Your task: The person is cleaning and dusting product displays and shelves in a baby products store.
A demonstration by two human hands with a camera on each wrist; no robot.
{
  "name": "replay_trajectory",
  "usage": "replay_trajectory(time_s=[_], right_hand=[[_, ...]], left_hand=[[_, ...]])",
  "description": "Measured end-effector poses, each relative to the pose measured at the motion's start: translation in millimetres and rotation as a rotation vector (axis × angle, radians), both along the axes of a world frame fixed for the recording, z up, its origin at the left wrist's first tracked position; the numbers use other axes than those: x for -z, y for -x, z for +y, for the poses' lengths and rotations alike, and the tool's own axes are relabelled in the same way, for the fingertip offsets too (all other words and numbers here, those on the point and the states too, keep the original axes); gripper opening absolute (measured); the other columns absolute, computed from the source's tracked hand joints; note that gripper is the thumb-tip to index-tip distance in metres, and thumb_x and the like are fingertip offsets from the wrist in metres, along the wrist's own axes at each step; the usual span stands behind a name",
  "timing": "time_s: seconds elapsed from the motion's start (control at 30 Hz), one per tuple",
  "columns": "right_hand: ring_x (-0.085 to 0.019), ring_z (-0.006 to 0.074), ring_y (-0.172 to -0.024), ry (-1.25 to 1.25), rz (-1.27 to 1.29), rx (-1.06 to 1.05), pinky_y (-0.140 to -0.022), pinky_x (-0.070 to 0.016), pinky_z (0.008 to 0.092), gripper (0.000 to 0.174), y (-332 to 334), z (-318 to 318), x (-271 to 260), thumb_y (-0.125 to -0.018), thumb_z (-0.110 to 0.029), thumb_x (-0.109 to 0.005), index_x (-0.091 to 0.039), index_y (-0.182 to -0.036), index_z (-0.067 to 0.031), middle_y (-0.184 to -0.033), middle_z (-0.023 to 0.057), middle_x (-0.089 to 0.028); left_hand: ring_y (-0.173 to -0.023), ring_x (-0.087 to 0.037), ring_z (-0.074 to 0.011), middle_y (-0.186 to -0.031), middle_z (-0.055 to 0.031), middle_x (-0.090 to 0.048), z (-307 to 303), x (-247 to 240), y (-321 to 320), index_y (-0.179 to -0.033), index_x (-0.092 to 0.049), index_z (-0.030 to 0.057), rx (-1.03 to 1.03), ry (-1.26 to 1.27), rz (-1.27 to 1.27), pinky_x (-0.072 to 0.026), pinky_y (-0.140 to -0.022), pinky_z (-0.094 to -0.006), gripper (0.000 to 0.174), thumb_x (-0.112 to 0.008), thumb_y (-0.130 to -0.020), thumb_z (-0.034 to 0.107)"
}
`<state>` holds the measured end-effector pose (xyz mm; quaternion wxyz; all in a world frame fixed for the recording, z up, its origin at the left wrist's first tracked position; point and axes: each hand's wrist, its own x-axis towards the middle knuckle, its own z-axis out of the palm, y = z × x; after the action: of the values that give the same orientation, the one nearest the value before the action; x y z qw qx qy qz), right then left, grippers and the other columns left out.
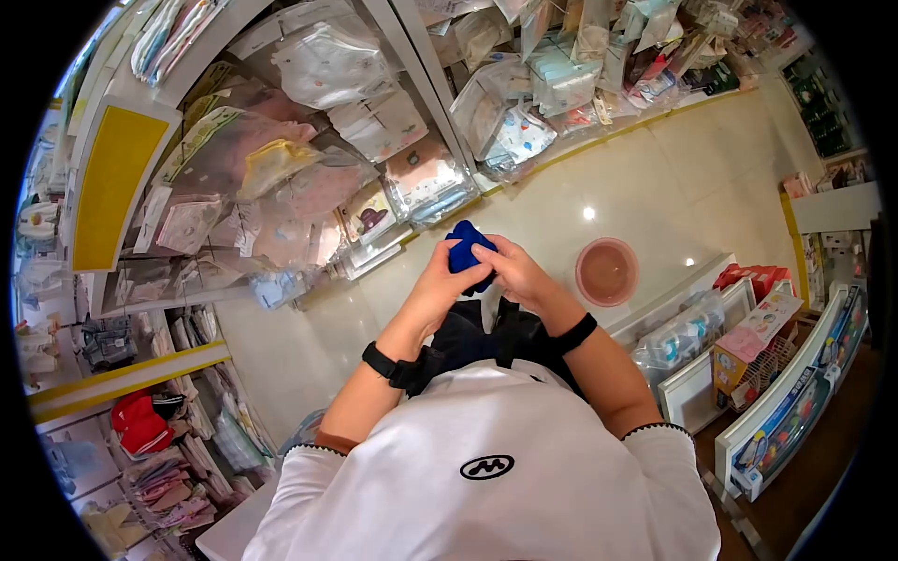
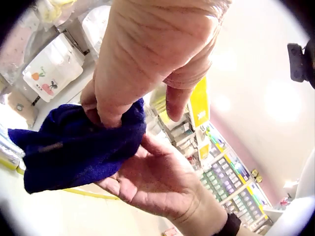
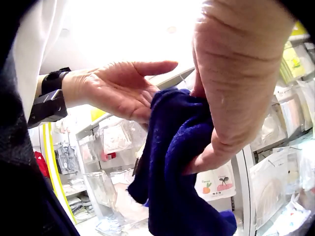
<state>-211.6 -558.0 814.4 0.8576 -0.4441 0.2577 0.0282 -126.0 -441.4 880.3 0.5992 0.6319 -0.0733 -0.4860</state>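
A dark blue cloth point(image 1: 465, 245), soft and fuzzy like a small towel, is held in front of the body by both hands. My left hand point(image 1: 438, 282) grips it from the left; in the left wrist view its fingers point(image 2: 109, 118) curl into the upper folds while the thumb stands away. From the other side my right hand point(image 1: 516, 271) pinches the cloth, its fingertips point(image 3: 199, 164) pressed to the fabric in the right wrist view. The cloth's loose end point(image 2: 59, 162) hangs in folds beyond the hands. Some fingers are hidden behind it.
A pink round basin point(image 1: 606, 271) with water sits on the tiled floor point(image 1: 697, 173), right of the hands. Shelves with bagged baby clothes point(image 1: 332, 70) rise ahead and left. Boxes point(image 1: 748, 351) and a white display unit point(image 1: 795, 402) stand at the right.
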Motion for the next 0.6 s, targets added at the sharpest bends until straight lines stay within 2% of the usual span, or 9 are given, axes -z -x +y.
replay_trajectory(time_s=[0.07, 0.1, 0.2, 0.27, 0.33, 0.37, 0.53, 0.6], right_hand=[[-0.056, 0.0177, -0.092, -0.178, -0.078, 0.179, -0.074, -0.0458, 0.0275, 0.044, 2.6, -0.5, 12.7, -0.086, -0.024, -0.052, -0.041, -0.12, 0.0025, -0.105, 0.0121, -0.055], [-0.057, 0.0179, -0.091, -0.273, -0.117, 0.268, -0.074, -0.0466, 0.0278, 0.04, 3.0, 2.1, 14.0, -0.087, -0.021, -0.05, -0.042, -0.119, 0.002, -0.104, 0.0118, -0.055], [-0.057, 0.0197, -0.094, -0.468, -0.247, 0.346, -0.078, -0.0474, 0.0301, 0.034, 6.5, -14.0, 1.8, -0.088, -0.015, -0.045, -0.042, -0.119, -0.0012, -0.107, 0.0108, -0.055], [-0.055, 0.0213, -0.1, -0.474, -0.251, 0.33, -0.083, -0.0453, 0.0348, 0.035, 11.7, -29.3, 20.5, -0.088, -0.016, -0.044, -0.041, -0.12, -0.003, -0.113, 0.0093, -0.054], [-0.054, 0.0212, -0.103, -0.515, -0.281, 0.361, -0.085, -0.0441, 0.0368, 0.035, 14.5, -36.8, -0.3, -0.089, -0.017, -0.042, -0.041, -0.121, -0.0034, -0.115, 0.0086, -0.053], [-0.052, 0.0222, -0.104, -0.515, -0.297, 0.376, -0.087, -0.0427, 0.0377, 0.035, 14.5, -38.0, -6.2, -0.09, -0.019, -0.04, -0.041, -0.12, -0.0023, -0.115, 0.0108, -0.053], [-0.051, 0.0253, -0.108, -0.624, -0.42, 0.477, -0.091, -0.0401, 0.0372, 0.036, 16.5, -51.2, -22.9, -0.09, -0.02, -0.04, -0.043, -0.117, 0.0032, -0.117, 0.0137, -0.052], [-0.051, 0.0255, -0.107, -0.575, -0.415, 0.491, -0.091, -0.0399, 0.0373, 0.036, 20.2, -58.4, -21.3, -0.09, -0.02, -0.041, -0.044, -0.116, 0.0035, -0.116, 0.0137, -0.053]], left_hand=[[-0.09, -0.052, -0.0127, -0.099, -0.007, -0.053, 6.4, -0.8, -7.4, -0.109, -0.044, 0.0021, -0.133, 0.056, 0.086, -0.0419, -0.08, -0.0259, 0.036, -0.063, -0.079, 0.011], [-0.09, -0.053, -0.0135, -0.098, -0.0066, -0.054, 13.7, 13.8, -16.4, -0.108, -0.045, 0.0015, -0.172, 0.065, 0.057, -0.043, -0.08, -0.0268, 0.031, -0.059, -0.081, 0.008], [-0.081, -0.056, -0.0153, -0.092, -0.0077, -0.058, 26.9, 18.4, -39.9, -0.107, -0.047, 0.0016, -0.368, 0.169, 0.142, -0.0463, -0.074, -0.0286, 0.025, -0.054, -0.082, 0.003], [-0.077, -0.057, -0.0178, -0.091, -0.0093, -0.058, 35.3, 10.1, -56.3, -0.104, -0.048, 0.003, -0.435, 0.214, 0.209, -0.0499, -0.063, -0.0284, 0.023, -0.055, -0.082, 0.002], [-0.077, -0.057, -0.0183, -0.093, -0.0096, -0.057, 35.0, -1.2, -61.7, -0.102, -0.047, 0.0032, -0.459, 0.21, 0.197, -0.0507, -0.063, -0.0281, 0.022, -0.055, -0.082, 0.002], [-0.077, -0.057, -0.0182, -0.094, -0.0095, -0.057, 36.1, -0.3, -63.9, -0.102, -0.047, 0.0038, -0.441, 0.216, 0.201, -0.0509, -0.063, -0.0289, 0.021, -0.054, -0.082, 0.002], [-0.081, -0.057, -0.0166, -0.095, -0.0077, -0.057, 26.2, -1.9, -60.4, -0.102, -0.047, 0.0067, -0.391, 0.267, 0.144, -0.0512, -0.068, -0.0314, 0.017, -0.052, -0.085, 0.005], [-0.086, -0.057, -0.0175, -0.098, -0.0081, -0.057, 26.0, -0.3, -58.4, -0.102, -0.047, 0.0056, -0.36, 0.253, 0.09, -0.0485, -0.076, -0.0322, 0.017, -0.052, -0.086, 0.008]])
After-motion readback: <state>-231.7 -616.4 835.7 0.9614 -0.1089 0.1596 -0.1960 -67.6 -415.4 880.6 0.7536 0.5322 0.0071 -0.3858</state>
